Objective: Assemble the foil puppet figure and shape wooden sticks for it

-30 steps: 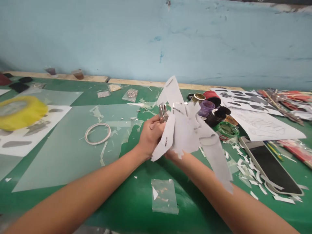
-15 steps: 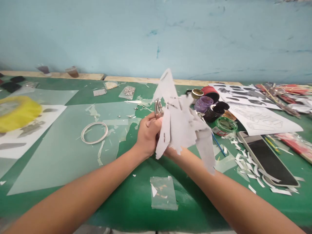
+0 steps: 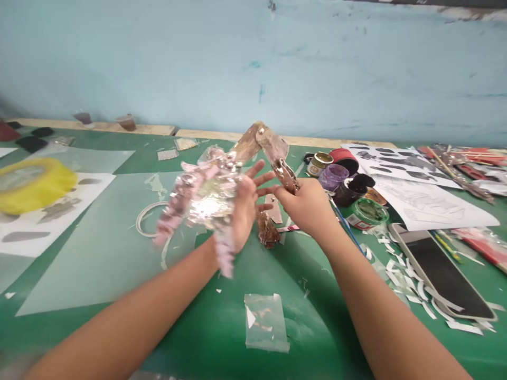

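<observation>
A pale blue wall (image 3: 158,63) with darker blue marks fills the top of your frame. Below it spreads the green table (image 3: 178,322), with a clear sheet (image 3: 111,237) across its left half. The shiny cut-out figure (image 3: 209,200) is raised mid-frame; your right hand (image 3: 311,206) pinches its brown limb, while your left hand (image 3: 242,216) has its fingers spread beside the body. A phone (image 3: 443,274) lies lower right, a yellow tape roll (image 3: 65,184) at left, a small bag (image 3: 266,322) bottom centre, and white scraps (image 3: 415,285) beside the phone.
</observation>
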Available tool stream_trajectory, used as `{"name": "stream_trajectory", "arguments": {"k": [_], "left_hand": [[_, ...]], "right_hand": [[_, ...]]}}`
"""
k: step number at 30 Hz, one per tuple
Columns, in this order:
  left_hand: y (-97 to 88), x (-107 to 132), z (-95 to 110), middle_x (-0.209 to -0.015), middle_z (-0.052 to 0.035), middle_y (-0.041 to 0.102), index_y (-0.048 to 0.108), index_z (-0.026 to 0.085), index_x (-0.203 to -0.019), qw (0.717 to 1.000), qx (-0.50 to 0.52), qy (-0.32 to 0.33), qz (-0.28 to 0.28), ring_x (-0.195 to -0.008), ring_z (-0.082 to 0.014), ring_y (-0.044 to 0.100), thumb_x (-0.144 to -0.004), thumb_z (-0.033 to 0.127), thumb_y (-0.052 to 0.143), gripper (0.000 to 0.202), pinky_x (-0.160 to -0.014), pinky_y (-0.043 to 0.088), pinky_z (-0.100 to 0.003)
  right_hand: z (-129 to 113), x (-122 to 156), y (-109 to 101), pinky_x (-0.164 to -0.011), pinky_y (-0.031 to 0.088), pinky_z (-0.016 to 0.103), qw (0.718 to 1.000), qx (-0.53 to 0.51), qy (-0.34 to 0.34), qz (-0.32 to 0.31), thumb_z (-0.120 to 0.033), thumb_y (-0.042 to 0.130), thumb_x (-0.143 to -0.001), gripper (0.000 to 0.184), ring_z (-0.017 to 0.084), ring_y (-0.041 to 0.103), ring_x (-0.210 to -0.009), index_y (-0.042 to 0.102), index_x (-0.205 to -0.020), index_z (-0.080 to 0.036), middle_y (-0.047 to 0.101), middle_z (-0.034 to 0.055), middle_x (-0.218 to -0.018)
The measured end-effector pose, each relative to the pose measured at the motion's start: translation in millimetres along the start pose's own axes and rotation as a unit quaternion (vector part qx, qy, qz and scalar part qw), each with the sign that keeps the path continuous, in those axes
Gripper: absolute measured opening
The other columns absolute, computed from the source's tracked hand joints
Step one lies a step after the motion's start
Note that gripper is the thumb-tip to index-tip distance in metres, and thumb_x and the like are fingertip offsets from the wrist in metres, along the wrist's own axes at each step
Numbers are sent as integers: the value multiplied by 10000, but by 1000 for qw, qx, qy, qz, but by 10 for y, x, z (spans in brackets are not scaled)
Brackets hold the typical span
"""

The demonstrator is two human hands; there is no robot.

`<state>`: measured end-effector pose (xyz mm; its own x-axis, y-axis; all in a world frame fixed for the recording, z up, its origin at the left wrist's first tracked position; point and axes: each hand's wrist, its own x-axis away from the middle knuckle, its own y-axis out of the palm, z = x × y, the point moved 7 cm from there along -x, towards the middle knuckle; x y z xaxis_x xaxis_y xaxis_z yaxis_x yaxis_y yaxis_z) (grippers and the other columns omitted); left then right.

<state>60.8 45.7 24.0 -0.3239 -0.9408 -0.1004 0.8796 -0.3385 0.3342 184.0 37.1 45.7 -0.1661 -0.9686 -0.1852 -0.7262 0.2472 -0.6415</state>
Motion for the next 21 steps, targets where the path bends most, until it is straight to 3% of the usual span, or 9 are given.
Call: {"name": "stream_trajectory", "arguments": {"k": [3, 7, 12, 21], "left_hand": [[-191, -95, 71, -1064, -94, 657, 607, 210, -1079, 1000, 19, 1, 22, -915, -226, 643, -805, 739, 388, 635, -714, 513, -345], [-423, -162, 81, -858, -56, 677, 619, 167, -852, 993, -79, -1, 84, -668, -138, 609, -690, 548, 700, 422, -616, 475, -267], [-446, -155, 74, -574, 2, 595, 548, 162, -660, 982, -157, 8, 106, -535, -122, 561, -643, 426, 749, 332, -557, 445, -265], [-549, -198, 114, -509, 17, 567, 515, 167, -561, 961, -234, 46, 144, -526, -121, 548, -625, 319, 704, 251, -542, 392, -244]], "right_hand": [[44, -4, 22, -506, 244, 263, 992, 129, 7, 8, -313, 503, -804, 287, 120, 388, -496, 461, -543, -202, 499, 0, -518], [20, 33, 157, -526, 249, 276, 972, 234, 11, -35, -323, 470, -847, 253, 169, 515, -572, 586, -659, -199, 631, 63, -659], [24, 69, 263, -540, 256, 288, 952, 295, 9, -74, -338, 416, -889, 287, 216, 599, -667, 656, -802, -204, 688, 97, -767], [16, 102, 334, -539, 239, 289, 943, 323, -19, -77, -386, 384, -931, 327, 211, 621, -690, 638, -843, -201, 698, 93, -783]]}}
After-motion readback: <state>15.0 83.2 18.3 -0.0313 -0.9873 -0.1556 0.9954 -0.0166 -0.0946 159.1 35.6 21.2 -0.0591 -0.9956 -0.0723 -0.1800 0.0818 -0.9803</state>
